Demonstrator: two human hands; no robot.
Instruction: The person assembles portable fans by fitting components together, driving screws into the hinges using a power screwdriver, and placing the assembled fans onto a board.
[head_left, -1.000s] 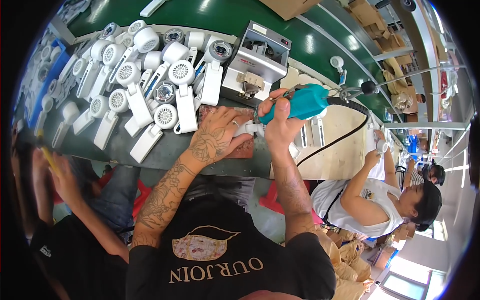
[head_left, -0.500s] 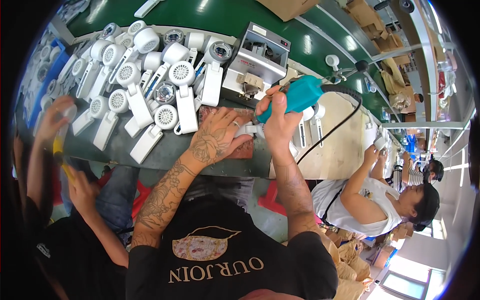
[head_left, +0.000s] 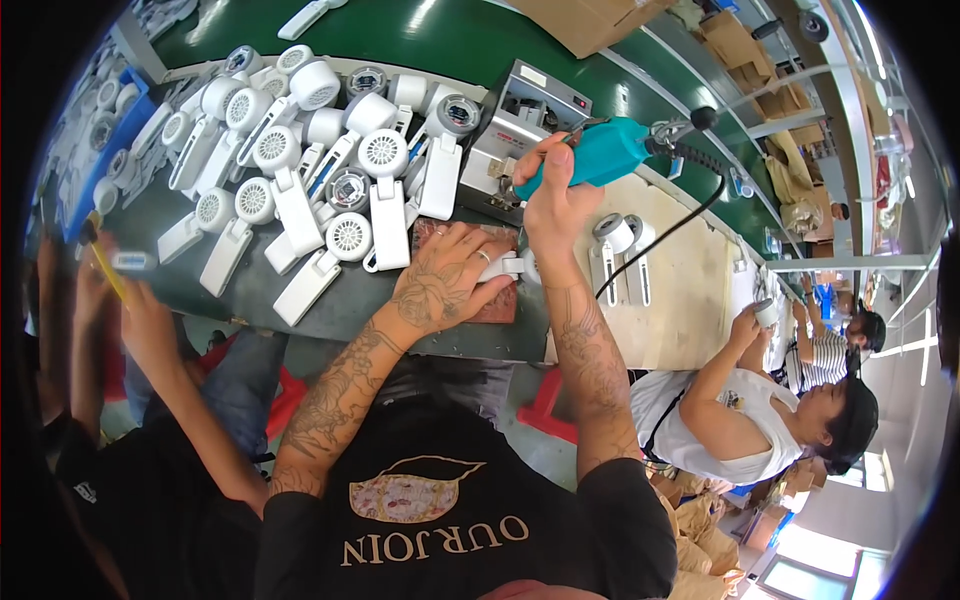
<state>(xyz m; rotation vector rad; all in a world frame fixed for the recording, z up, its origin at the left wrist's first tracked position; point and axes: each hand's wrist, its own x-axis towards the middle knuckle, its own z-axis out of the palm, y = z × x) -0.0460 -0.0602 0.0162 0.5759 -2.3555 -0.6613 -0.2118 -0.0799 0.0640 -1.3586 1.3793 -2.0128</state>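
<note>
My left hand (head_left: 450, 278) presses down on a white handheld fan (head_left: 513, 266), its fingers closed over the handle. The fan lies on a worn reddish pad (head_left: 496, 308) at the table's front edge, and most of it is hidden by my hands. My right hand (head_left: 560, 205) is wrapped around a teal electric screwdriver (head_left: 608, 155), held above and beyond the fan. Its black cord runs from the far end and loops down to the right. The bit is hidden behind my fingers, so I cannot tell whether it touches the fan.
Several white fans (head_left: 292, 210) crowd the table to the left. A grey metal machine (head_left: 530, 120) stands behind the pad. Two fans (head_left: 608, 255) lie on a pale board (head_left: 690, 285) at right. A co-worker at left holds a yellow-handled tool (head_left: 106, 268); another person (head_left: 735, 410) works at right.
The whole view has shifted slightly. My right hand has lifted the screwdriver up and away from the fan. My left hand stays on the fan. The left co-worker's hands and yellow-handled tool have moved.
</note>
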